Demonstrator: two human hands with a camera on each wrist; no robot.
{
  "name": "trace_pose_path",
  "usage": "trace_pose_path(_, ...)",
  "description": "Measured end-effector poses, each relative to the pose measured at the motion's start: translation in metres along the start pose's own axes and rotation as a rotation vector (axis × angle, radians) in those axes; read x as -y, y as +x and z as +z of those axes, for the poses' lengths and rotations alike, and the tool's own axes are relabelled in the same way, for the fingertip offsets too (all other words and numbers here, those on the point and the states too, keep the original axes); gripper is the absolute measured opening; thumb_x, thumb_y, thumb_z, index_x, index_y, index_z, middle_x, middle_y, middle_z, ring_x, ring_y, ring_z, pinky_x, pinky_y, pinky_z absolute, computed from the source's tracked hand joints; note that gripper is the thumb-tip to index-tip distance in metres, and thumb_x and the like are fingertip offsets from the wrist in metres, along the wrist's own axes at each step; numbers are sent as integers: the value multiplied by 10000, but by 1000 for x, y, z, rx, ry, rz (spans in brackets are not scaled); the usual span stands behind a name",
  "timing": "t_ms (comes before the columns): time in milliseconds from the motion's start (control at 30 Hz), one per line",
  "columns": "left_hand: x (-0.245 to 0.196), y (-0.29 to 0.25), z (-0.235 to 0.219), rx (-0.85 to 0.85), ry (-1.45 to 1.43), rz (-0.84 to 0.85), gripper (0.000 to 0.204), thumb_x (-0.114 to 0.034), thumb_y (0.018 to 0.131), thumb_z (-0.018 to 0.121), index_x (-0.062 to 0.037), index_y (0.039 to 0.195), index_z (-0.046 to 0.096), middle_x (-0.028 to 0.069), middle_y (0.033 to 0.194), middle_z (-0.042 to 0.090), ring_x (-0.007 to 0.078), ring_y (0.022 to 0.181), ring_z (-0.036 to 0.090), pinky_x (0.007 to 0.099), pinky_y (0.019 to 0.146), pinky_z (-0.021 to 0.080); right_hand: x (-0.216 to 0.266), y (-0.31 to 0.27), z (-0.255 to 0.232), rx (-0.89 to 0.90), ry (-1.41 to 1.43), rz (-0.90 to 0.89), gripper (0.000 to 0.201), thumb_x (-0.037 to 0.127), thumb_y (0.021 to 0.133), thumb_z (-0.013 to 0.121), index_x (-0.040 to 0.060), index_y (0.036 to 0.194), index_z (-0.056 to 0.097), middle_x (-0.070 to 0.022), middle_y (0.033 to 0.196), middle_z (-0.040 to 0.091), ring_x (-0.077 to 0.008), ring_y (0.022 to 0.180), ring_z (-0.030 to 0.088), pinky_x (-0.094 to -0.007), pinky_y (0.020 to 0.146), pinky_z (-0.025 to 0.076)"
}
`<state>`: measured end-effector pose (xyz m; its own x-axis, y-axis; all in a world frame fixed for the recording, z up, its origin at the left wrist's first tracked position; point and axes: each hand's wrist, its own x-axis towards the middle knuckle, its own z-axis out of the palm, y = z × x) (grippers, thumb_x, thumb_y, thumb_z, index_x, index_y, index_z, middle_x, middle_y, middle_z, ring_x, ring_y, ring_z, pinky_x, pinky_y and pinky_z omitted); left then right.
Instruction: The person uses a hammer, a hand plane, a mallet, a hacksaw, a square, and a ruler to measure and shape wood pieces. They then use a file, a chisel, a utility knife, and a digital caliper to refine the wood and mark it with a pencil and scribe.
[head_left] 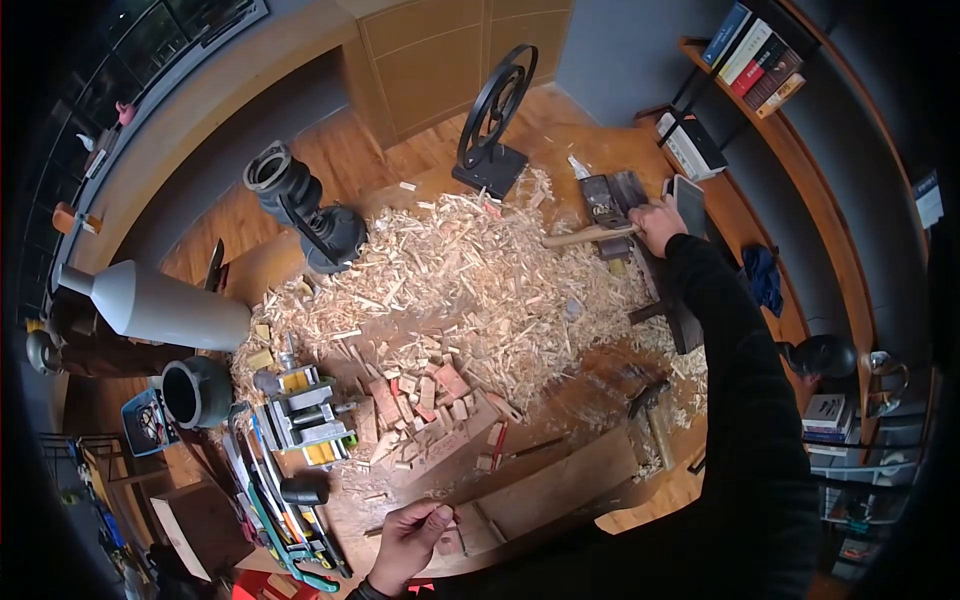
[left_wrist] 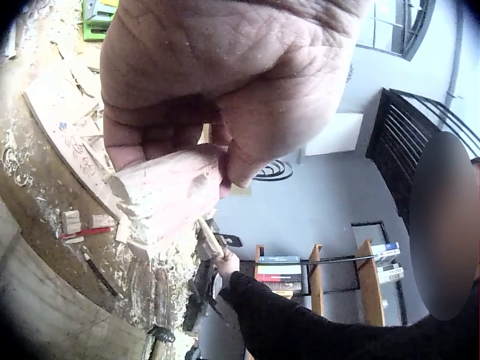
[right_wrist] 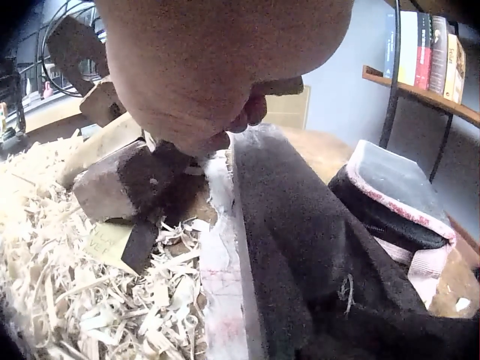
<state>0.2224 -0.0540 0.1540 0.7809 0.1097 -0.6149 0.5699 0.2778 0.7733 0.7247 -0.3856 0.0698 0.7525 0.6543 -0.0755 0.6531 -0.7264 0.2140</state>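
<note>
My left hand [head_left: 410,545] pinches a pale carved wood piece [left_wrist: 165,195] between thumb and fingers; its lower end looks roughly cut in the left wrist view. At the bench's right side, my right hand [head_left: 660,225] curls round the end of a light wooden handle [head_left: 590,236], which points left over the shavings. In the right wrist view, that hand [right_wrist: 217,67] is above a dark, cloth-like strip [right_wrist: 307,232] and beside a worn wooden block [right_wrist: 112,184]. Its fingertips are partly hidden.
Shavings [head_left: 430,255] cover much of the bench, with small wood blocks [head_left: 430,395] before them. A metal vise [head_left: 305,415] and saws [head_left: 280,510] lie left, near a grey vase [head_left: 170,305]. A black wheel stand [head_left: 490,165] stands behind; a long board [head_left: 560,485] lies in front.
</note>
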Motion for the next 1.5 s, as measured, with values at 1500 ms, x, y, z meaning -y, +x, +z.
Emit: trace_pose_path(1500, 145, -179, -195, 36, -315, 127, 310, -286, 1008, 534, -14, 1132, 616, -1, 811, 626, 76, 757, 602, 240, 690, 498, 609, -253, -85, 409, 1426, -190, 160, 60, 859, 620, -12, 1001, 611, -124, 847, 658, -176, 776, 636, -305, 699, 510)
